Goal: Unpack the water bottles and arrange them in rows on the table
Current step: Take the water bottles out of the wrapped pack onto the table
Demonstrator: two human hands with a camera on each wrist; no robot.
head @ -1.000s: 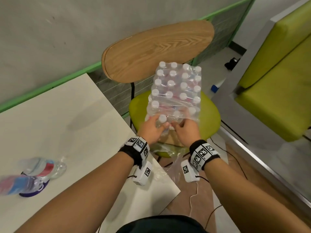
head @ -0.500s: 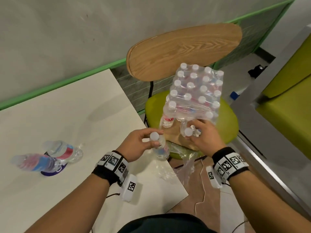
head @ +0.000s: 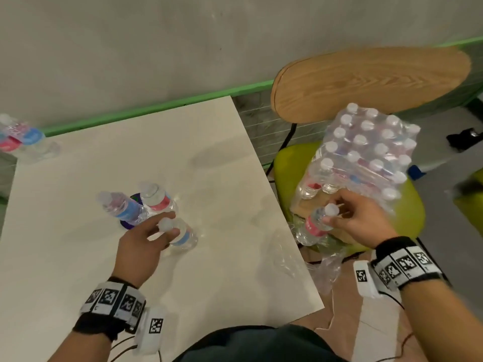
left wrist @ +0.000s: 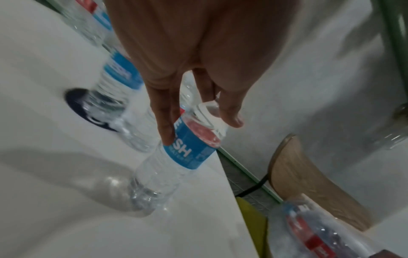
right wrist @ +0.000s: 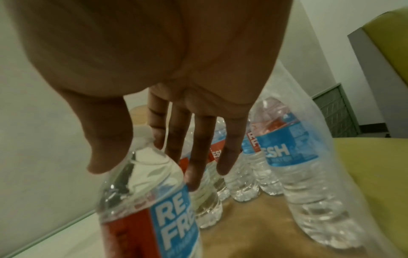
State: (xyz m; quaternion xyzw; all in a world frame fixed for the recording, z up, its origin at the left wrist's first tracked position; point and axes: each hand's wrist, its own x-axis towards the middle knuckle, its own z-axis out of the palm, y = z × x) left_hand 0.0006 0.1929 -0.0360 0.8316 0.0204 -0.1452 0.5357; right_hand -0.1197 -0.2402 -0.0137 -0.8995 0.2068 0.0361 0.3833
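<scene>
My left hand grips the neck of a water bottle that stands on the white table, just right of two other upright bottles. In the left wrist view the fingers straddle this bottle's shoulder. My right hand pinches the neck of a second bottle, tilted, at the near side of the shrink-wrapped pack. The right wrist view shows my thumb and fingers round that bottle's top, with pack bottles behind.
The pack sits on a green chair seat with a wooden backrest, right of the table. Torn plastic wrap hangs off the chair's front. A dark round mark lies under the table bottles. More bottles stand far left.
My left hand carried a bottle from the pack leftward and down onto the table beside the two bottles. My right hand has drawn another bottle out of the pack.
</scene>
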